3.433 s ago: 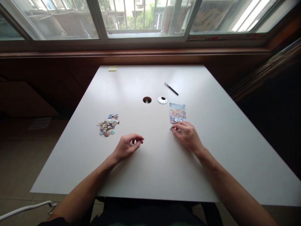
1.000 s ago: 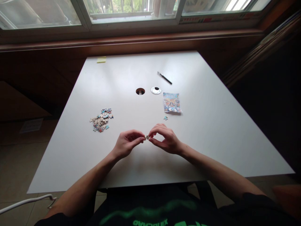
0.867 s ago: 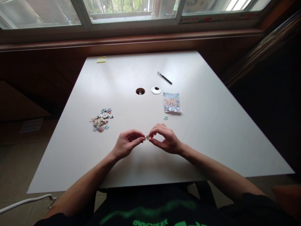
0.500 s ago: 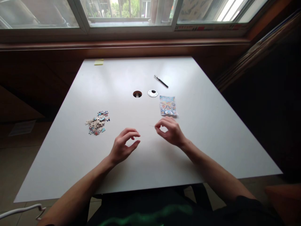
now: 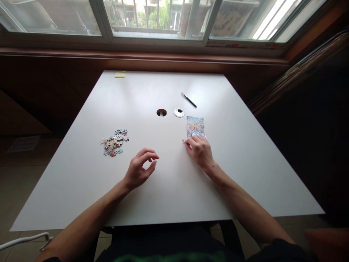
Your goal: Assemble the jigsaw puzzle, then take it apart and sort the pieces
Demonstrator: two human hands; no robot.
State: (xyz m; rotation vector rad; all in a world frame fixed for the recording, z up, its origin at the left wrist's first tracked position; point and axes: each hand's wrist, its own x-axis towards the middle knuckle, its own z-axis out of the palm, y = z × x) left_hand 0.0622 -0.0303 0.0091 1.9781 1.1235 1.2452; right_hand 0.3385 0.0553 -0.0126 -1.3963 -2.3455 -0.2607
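My right hand (image 5: 200,150) rests on the white table (image 5: 245,160) just below a small colourful picture card (image 5: 195,126). Its fingers are closed, and the fingertips press a small jigsaw piece (image 5: 184,140) against the tabletop by the card's near-left corner. My left hand (image 5: 140,167) hovers near the table's middle, palm turned inward. Its fingers are loosely curled and apart, with nothing in them. A heap of several loose jigsaw pieces (image 5: 114,141) lies to the left of my left hand, out of its touch.
A black pen (image 5: 189,100) lies beyond the card. A round cable hole (image 5: 161,112) and its white cap (image 5: 179,112) sit mid-table. A yellow sticky pad (image 5: 120,74) lies at the far edge under the window. A white chair arm (image 5: 24,241) shows at bottom left.
Both hands held one small piece together a second ago. They have parted: my right hand carried the piece forward to the card, and my left hand let go and stayed back.
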